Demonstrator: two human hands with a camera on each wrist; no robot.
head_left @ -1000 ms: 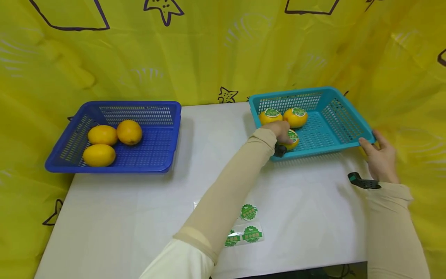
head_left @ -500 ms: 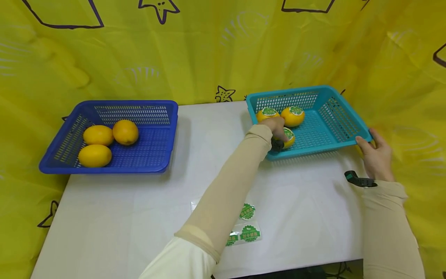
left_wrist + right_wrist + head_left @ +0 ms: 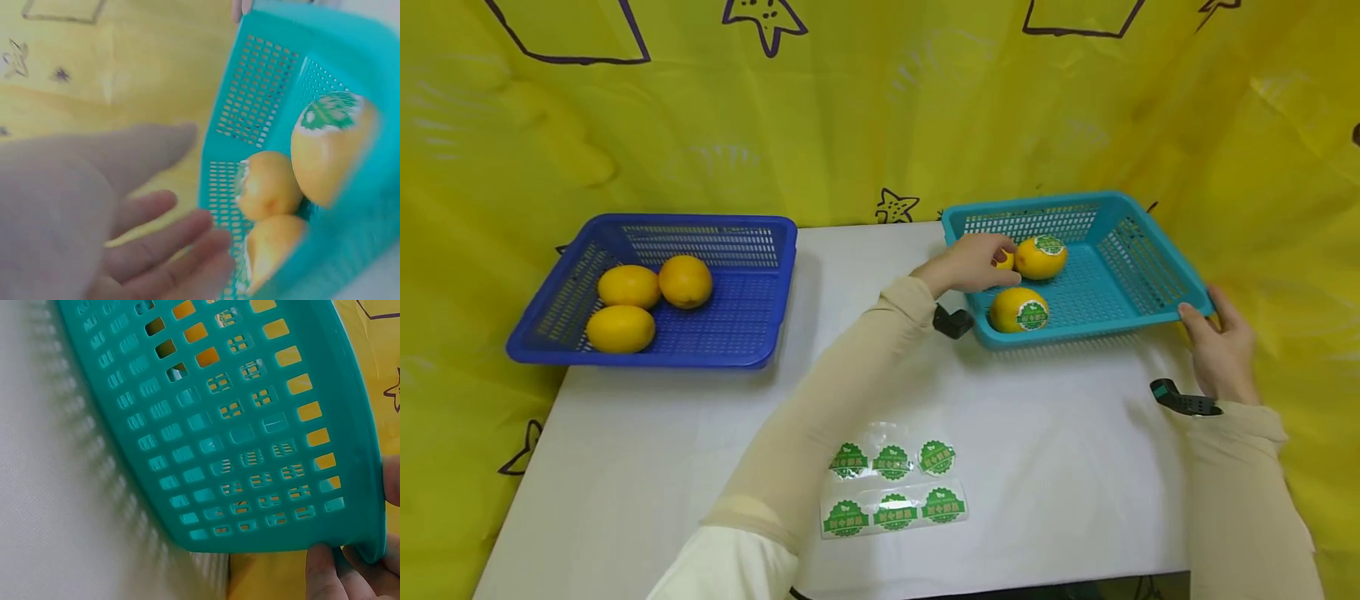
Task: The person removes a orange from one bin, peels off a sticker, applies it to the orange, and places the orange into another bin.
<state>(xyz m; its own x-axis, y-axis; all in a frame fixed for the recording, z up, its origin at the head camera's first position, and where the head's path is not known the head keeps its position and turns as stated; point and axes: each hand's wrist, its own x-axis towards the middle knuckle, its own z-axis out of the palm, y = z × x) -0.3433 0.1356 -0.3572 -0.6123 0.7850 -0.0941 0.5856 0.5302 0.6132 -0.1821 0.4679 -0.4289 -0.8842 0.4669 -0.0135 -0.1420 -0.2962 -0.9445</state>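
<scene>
My left hand (image 3: pixel 973 260) hovers over the left end of the turquoise basket (image 3: pixel 1097 292), holding nothing. In the left wrist view its fingers (image 3: pixel 169 250) are extended and apart from the fruit. Three oranges with green-and-white round stickers lie in that basket: a front orange (image 3: pixel 1009 310), a back orange (image 3: pixel 1037 260) and one partly hidden behind my left hand. My right hand (image 3: pixel 1223 350) grips the basket's front right corner, thumb over the rim; the right wrist view shows its fingers (image 3: pixel 325 575) at the perforated wall.
A blue basket (image 3: pixel 730 360) with three oranges (image 3: pixel 621 329), no stickers visible on them, stands at the left of the white table (image 3: pixel 662 433). A clear sheet of green round stickers (image 3: pixel 895 512) lies near the front edge. A yellow curtain (image 3: pixel 850 117) hangs behind.
My left hand has let go of the front orange and moved up and left from it. That orange's sticker now faces forward. My right hand keeps hold of the basket corner.
</scene>
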